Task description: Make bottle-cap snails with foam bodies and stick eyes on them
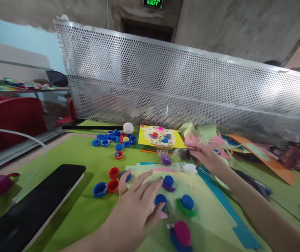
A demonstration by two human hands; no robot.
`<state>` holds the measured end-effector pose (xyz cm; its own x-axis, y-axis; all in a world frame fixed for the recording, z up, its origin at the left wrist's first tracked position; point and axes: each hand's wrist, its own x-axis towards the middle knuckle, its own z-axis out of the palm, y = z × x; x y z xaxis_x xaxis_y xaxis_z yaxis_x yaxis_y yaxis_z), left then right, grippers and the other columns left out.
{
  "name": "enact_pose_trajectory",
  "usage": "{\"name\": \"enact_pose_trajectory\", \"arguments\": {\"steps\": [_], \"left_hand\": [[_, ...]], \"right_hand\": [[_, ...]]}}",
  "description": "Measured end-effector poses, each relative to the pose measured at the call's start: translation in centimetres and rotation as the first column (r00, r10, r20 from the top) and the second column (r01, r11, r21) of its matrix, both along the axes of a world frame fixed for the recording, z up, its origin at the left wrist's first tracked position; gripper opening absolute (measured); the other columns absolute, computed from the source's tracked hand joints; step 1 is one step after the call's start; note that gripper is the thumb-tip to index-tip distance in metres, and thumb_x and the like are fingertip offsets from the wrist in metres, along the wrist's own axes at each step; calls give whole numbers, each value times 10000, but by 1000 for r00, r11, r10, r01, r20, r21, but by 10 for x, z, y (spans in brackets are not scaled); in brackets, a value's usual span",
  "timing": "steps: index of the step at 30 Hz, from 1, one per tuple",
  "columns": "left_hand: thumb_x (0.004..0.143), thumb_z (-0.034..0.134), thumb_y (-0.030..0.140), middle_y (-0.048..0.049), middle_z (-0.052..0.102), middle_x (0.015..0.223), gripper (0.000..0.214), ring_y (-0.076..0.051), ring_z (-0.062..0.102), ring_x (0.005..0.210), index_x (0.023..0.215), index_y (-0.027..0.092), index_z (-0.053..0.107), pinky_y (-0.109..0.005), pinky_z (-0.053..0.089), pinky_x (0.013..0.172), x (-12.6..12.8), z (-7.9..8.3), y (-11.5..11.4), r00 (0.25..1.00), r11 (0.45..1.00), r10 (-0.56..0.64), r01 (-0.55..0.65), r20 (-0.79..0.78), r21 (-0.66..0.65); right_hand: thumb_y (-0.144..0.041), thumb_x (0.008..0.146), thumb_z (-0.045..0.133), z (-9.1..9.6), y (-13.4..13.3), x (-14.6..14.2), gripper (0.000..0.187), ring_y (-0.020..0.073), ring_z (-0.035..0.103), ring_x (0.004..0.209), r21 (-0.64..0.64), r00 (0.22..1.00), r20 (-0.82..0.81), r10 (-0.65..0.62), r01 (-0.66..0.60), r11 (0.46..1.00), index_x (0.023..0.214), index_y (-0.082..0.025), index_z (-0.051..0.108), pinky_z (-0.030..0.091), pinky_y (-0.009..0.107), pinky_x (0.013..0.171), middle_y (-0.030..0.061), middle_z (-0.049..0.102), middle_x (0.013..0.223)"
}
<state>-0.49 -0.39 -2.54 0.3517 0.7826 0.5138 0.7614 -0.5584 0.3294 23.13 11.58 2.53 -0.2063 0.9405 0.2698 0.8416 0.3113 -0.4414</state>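
Observation:
My left hand [138, 201] is over the pale paper [205, 217], palm down with fingers spread. Near its thumb is a blue bottle cap [161, 201] with a pink piece, partly hidden. Beside it lie a blue cap on a purple paper piece [169, 182], a blue cap on a green piece [187, 203] and a pink disc on a blue piece [181, 233] with small round eyes. Further back, my right hand [205, 156] has its fingertips closed at the edge of a small clear plastic bag [183, 154] with dark contents; blur softens the grip.
Loose blue caps [110, 136] and red caps [113, 172] lie left of the paper. A black phone [40, 206] occupies the left front. A decorated yellow card [162, 136] stands before the perforated metal screen [152, 73]. Paper scraps [205, 134] pile at the right back.

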Motion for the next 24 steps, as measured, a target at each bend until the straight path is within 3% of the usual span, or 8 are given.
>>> {"name": "enact_pose_trajectory", "arguments": {"steps": [3, 6, 9, 12, 15, 18, 21, 24], "left_hand": [[852, 515, 291, -87, 646, 1115, 298, -300, 525, 1108, 1139, 209, 512, -613, 256, 985, 0, 8, 1, 1000, 991, 25, -25, -1, -131], [864, 488, 235, -29, 659, 914, 99, -240, 579, 943, 900, 220, 579, -544, 288, 948, 4, 13, 0, 999, 965, -43, 49, 29, -256], [896, 399, 177, 14, 627, 760, 257, -175, 577, 794, 709, 210, 573, -416, 347, 870, 8, 14, -1, 991, 933, -90, 120, 102, -338], [905, 401, 272, 14, 631, 687, 317, -176, 563, 744, 635, 203, 553, -326, 383, 740, 10, 14, -1, 974, 895, 21, 83, 227, -439], [880, 430, 342, 15, 590, 614, 354, -166, 546, 687, 564, 199, 505, -276, 381, 648, 12, 14, -3, 917, 861, 97, 118, 387, -496], [816, 509, 291, 15, 546, 618, 322, -152, 532, 669, 514, 193, 452, -253, 377, 621, 15, 12, -8, 880, 877, 74, 167, 469, -451], [776, 568, 255, 12, 531, 650, 299, -146, 536, 681, 513, 189, 442, -238, 379, 606, 17, 9, -12, 861, 888, 38, 205, 508, -413], [814, 559, 335, 13, 507, 635, 356, -147, 523, 669, 518, 191, 425, -236, 385, 595, 15, 5, -13, 841, 910, -49, 259, 538, -323]], "right_hand": [[-309, 890, 380, -6, -40, -22, 319, 125, 596, 531, -114, 984, -89, 157, -167, 979, 955, -192, 670, 480, 232, 475, 7, 667, 706], [-375, 872, 426, -13, -63, -37, 292, 158, 615, 677, -157, 936, -256, 240, -285, 945, 858, -196, 657, 481, 249, 562, 28, 677, 788], [-417, 904, 366, -17, -72, -40, 340, 169, 608, 738, -152, 899, -343, 273, -340, 928, 845, -198, 619, 483, 263, 613, 36, 656, 794], [-406, 893, 406, -18, -81, -37, 269, 183, 587, 803, 135, 916, -295, 273, -243, 961, 967, -192, 551, 481, 299, 670, 60, 628, 881], [-375, 822, 553, -17, -98, -38, 214, 157, 546, 660, 409, 921, -109, 374, -302, 861, 716, -201, 489, 444, 274, 603, 15, 577, 699], [-303, 764, 634, -20, -113, -44, 287, 103, 490, 499, 316, 892, -32, 451, -419, 851, 592, -198, 430, 378, 211, 486, -37, 522, 540], [-254, 725, 657, -23, -120, -48, 256, 95, 506, 506, 176, 899, -66, 433, -416, 892, 592, -194, 446, 361, 188, 468, -38, 542, 549], [-175, 729, 604, -24, -121, -48, 200, 93, 512, 540, 161, 870, -42, 491, -480, 863, 602, -189, 449, 344, 182, 484, -33, 551, 567]]}}
